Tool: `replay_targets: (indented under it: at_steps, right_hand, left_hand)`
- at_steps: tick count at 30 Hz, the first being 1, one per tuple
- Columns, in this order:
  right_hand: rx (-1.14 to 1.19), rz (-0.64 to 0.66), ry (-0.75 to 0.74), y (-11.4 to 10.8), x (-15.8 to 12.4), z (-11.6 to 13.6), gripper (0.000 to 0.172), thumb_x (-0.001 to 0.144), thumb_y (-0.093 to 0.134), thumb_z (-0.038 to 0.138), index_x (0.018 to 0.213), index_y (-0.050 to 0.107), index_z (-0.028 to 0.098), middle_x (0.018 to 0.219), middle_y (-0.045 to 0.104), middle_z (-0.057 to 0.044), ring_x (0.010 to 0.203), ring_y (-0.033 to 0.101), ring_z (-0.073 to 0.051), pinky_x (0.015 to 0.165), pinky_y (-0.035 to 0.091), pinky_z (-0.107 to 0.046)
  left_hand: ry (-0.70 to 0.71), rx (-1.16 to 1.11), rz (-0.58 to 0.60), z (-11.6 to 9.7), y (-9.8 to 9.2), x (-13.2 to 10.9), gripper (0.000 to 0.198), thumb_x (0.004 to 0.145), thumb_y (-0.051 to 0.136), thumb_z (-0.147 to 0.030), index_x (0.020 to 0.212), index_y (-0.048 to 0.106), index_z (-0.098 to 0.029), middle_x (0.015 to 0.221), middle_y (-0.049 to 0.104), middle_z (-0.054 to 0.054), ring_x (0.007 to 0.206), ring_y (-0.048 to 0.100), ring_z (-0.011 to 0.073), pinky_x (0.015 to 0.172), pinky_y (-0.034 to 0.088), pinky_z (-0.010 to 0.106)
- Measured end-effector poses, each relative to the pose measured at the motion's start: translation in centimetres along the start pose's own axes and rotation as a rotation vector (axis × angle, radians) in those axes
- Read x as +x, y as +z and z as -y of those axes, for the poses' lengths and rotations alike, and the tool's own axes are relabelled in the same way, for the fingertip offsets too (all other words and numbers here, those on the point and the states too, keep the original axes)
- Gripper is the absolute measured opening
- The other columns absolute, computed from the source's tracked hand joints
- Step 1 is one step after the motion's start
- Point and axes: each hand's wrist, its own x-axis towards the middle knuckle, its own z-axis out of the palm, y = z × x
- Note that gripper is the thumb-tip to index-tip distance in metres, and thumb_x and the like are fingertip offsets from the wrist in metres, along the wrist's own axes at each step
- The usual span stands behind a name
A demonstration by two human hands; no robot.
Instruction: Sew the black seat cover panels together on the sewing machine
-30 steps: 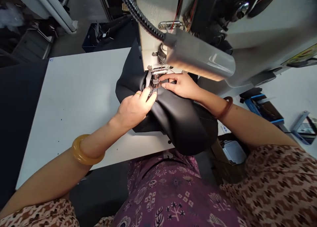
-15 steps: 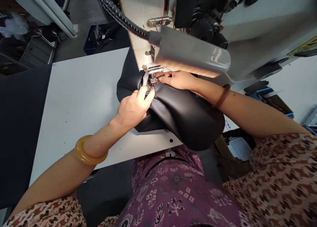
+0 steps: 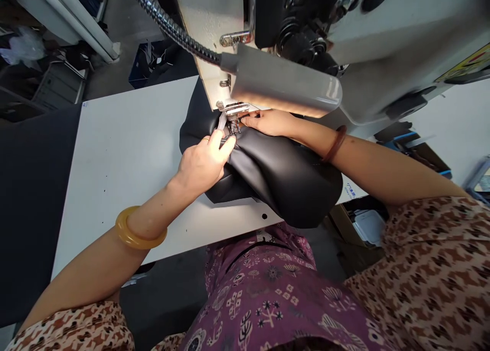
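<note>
A folded piece of black leather-like material [image 3: 273, 170] lies bunched under the presser foot [image 3: 234, 125] of a sewing machine [image 3: 209, 45]. My left hand [image 3: 201, 162] is closed on its edge just in front and to the left of the foot, thumb and index finger pinching. A pale narrow strip [image 3: 222, 120] stands up by those fingertips; whether they hold it too is unclear. On the foot's right side, my right hand [image 3: 270, 122] grips the raised edge of the same material. Its fingertips are partly hidden behind the foot.
A grey lamp [image 3: 287, 80] on a flexible metal neck [image 3: 172, 27] hangs low above my right hand. The white table [image 3: 122, 152] extends left, with dark material [image 3: 30, 203] beyond its edge. A blue bin [image 3: 138, 68] stands behind; an open box [image 3: 346, 226] sits below right.
The machine and lamp appear slightly further left as the view shifts. Both hands keep their hold beside the presser foot, and the material has barely moved.
</note>
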Motion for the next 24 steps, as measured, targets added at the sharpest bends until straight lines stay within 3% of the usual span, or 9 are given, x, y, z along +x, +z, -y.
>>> replay_targets:
  at_steps: [5,17,24]
  right_hand:
    - [-0.146,0.062,-0.12,0.2,0.2,-0.7,0.03,0.087,0.052,0.036,0.105,0.066,0.017,0.106,0.065,-0.002,0.109,0.057,-0.022,0.103,0.039,-0.046]
    - [-0.221,0.031,-0.22,0.3,0.1,-1.0,0.039,0.09,0.048,0.047,0.111,0.063,0.018,0.113,0.064,-0.005,0.113,0.055,-0.023,0.109,0.037,-0.042]
    - [-0.255,0.023,-0.262,0.6,0.2,-1.4,0.036,0.092,0.045,0.039,0.117,0.06,0.018,0.122,0.061,-0.004,0.116,0.054,-0.023,0.11,0.035,-0.044]
  left_hand:
    - [-0.007,-0.007,0.02,0.0,0.1,-0.1,0.052,0.078,0.042,-0.009,0.128,0.054,-0.02,0.119,0.06,0.014,0.087,0.064,0.0243,0.053,0.051,0.029]
    - [-0.051,-0.013,0.111,0.0,0.6,-0.2,0.056,0.08,0.044,-0.01,0.134,0.048,-0.023,0.126,0.056,0.011,0.097,0.062,0.0246,0.061,0.055,0.032]
    - [-0.04,-0.028,0.096,0.1,0.8,-0.3,0.057,0.079,0.045,-0.01,0.133,0.049,-0.023,0.126,0.056,0.011,0.098,0.062,0.0246,0.06,0.054,0.03]
